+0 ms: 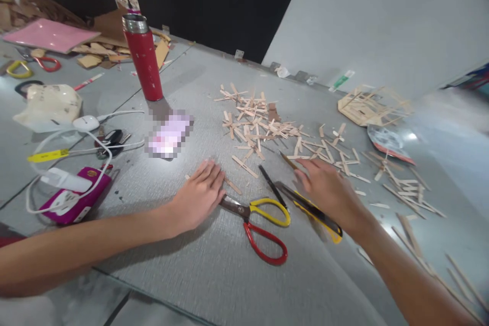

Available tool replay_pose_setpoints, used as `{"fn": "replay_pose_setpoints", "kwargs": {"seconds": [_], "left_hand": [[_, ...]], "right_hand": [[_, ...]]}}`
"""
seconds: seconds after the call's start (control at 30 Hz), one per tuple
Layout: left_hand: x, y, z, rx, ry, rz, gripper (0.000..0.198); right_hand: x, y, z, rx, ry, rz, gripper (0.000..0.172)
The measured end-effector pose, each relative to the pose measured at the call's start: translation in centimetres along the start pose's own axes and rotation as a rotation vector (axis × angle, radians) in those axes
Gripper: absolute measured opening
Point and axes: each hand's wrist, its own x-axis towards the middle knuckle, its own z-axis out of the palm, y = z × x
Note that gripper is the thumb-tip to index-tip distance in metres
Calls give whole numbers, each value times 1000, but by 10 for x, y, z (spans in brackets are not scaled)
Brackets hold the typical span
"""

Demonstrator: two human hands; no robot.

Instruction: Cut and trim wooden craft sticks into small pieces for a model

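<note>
My left hand (200, 194) lies flat on the grey table (214, 275), fingers stretched out, its fingertips next to a small wooden stick (232, 185). Beside it lie scissors (260, 221) with a yellow and a red handle. My right hand (327, 191) hovers over a yellow utility knife (314, 210), blurred by motion, fingers extended toward a pile of cut wooden sticks (255, 122). A thin dark tool (270, 183) lies between the hands. Neither hand grips anything that I can see.
A red flask (144, 58) stands at the back left, a lit phone (168, 135) in front of it. Left: a mouse, keys, cables, a magenta power strip (74, 196). Right: a stick model (367, 104), a disc (389, 142), scattered long sticks.
</note>
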Motion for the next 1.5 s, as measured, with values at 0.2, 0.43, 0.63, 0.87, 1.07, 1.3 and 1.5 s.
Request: {"fn": "replay_pose_setpoints", "kwargs": {"seconds": [0.2,0.43,0.63,0.87,1.07,1.3,1.5], "left_hand": [[-5,9,-5,-36,-9,-7,51],[-8,12,-6,-25,-22,-15,52],[-9,13,-4,-28,-30,-74,56],[-9,17,-2,-92,-94,-55,53],[-7,15,-4,-176,-97,-78,51],[-3,11,-5,-219,-90,-87,47],[-4,11,-3,-186,-94,-82,51]], "right_hand": [[23,4,13,59,-13,-9,22],[3,-34,-11,305,98,-117,22],[-9,-66,-18,415,22,-349,25],[-12,-88,-13,17,-292,-390,45],[-14,-94,-8,46,-253,-479,72],[-14,-105,-17,-182,-374,-500,77],[-12,-115,-27,-282,-360,-469,72]]}}
